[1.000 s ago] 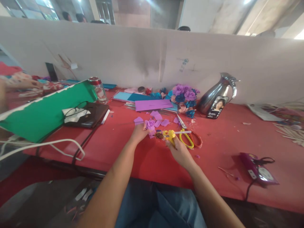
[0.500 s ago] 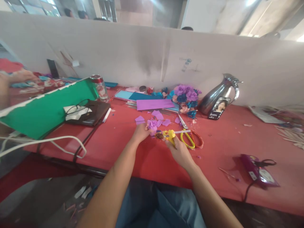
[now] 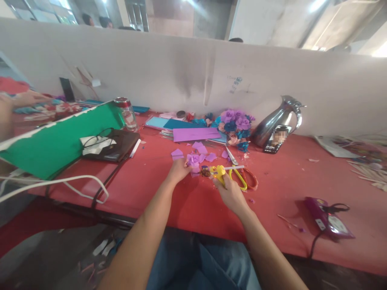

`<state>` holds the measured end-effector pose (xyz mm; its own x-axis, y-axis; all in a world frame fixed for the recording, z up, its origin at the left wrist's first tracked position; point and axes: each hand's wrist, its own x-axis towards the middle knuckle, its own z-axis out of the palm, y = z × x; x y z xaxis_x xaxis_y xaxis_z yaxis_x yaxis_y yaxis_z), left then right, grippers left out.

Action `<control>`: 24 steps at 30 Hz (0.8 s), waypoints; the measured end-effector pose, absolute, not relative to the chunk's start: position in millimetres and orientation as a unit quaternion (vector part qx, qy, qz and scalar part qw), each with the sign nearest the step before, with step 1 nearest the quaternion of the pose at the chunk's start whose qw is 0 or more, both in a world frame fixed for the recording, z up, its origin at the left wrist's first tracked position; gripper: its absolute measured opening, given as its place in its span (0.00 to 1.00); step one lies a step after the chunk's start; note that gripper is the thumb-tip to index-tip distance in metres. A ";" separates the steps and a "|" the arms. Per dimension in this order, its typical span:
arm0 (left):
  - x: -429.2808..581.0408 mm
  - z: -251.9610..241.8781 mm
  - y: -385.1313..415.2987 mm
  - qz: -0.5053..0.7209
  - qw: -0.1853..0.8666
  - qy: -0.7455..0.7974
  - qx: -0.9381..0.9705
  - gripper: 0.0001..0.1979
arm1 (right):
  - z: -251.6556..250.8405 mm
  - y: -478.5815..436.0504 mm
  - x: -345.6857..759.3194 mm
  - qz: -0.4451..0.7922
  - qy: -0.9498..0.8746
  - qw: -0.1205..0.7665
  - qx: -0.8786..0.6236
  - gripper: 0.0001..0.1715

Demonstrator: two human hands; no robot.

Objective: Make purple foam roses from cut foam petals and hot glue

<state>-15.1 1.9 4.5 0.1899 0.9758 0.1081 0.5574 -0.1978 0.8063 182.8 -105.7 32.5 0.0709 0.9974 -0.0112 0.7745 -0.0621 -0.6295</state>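
Note:
Between the fingers of my left hand [image 3: 179,170] is a purple paper flower [image 3: 193,160]. My right hand [image 3: 231,194] grips a yellow hot glue gun [image 3: 220,172] with a glue stick [image 3: 236,167] poking out of its back. The gun's nozzle end, crusted with brown residue, points left and lies close to the flower; whether they touch I cannot tell. Purple paper petals [image 3: 200,148] lie just beyond my left hand. Scissors [image 3: 244,177] with yellow and orange handles rest behind the glue gun, partly covered by it.
Purple paper sheets [image 3: 196,134] and a bunch of paper flowers [image 3: 237,123] lie at the back. A metal jug [image 3: 273,123] with a phone [image 3: 275,141] leaning on it stands right. A purple corded box [image 3: 329,217] sits front right; a green board [image 3: 63,139], glass jar [image 3: 128,114] and cable [image 3: 87,177] are left.
The glue gun has shifted slightly right, away from the flower, with my right hand. My left hand stays almost in place, still on the flower. The view has tilted a little.

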 end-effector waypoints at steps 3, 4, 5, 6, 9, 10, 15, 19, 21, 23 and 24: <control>-15.0 6.1 1.5 0.320 0.314 0.553 0.702 0.05 | 33.0 -105.2 183.8 0.226 -0.635 0.233 -0.701 0.25; -15.1 6.1 1.5 0.322 0.313 0.552 0.703 0.05 | 33.4 -105.1 184.1 0.225 -0.633 0.229 -0.705 0.25; -15.3 5.9 1.5 0.325 0.312 0.548 0.705 0.06 | 33.8 -105.0 184.3 0.224 -0.632 0.225 -0.708 0.26; -15.6 5.4 1.6 0.329 0.311 0.544 0.707 0.07 | 34.2 -104.8 184.6 0.223 -0.631 0.221 -0.709 0.26; -16.4 3.6 1.9 0.338 0.312 0.534 0.709 0.08 | 34.7 -104.3 185.4 0.216 -0.639 0.212 -0.708 0.25; -16.7 3.1 2.1 0.339 0.314 0.533 0.709 0.08 | 34.6 -104.2 185.7 0.212 -0.641 0.211 -0.707 0.25; -17.1 2.1 2.7 0.335 0.318 0.539 0.704 0.08 | 34.9 -105.5 186.0 0.205 -0.642 0.221 -0.705 0.23; -17.3 2.2 2.7 0.337 0.313 0.538 0.706 0.08 | 36.4 -106.9 186.3 0.201 -0.639 0.222 -0.709 0.20; -17.5 2.2 2.9 0.338 0.311 0.536 0.708 0.08 | 36.9 -107.2 186.6 0.198 -0.638 0.230 -0.708 0.19; -17.7 2.2 3.2 0.337 0.311 0.534 0.710 0.08 | 36.9 -107.4 186.2 0.193 -0.638 0.237 -0.707 0.19; -17.8 2.3 3.3 0.336 0.312 0.534 0.710 0.08 | 36.7 -107.5 185.7 0.189 -0.639 0.239 -0.707 0.19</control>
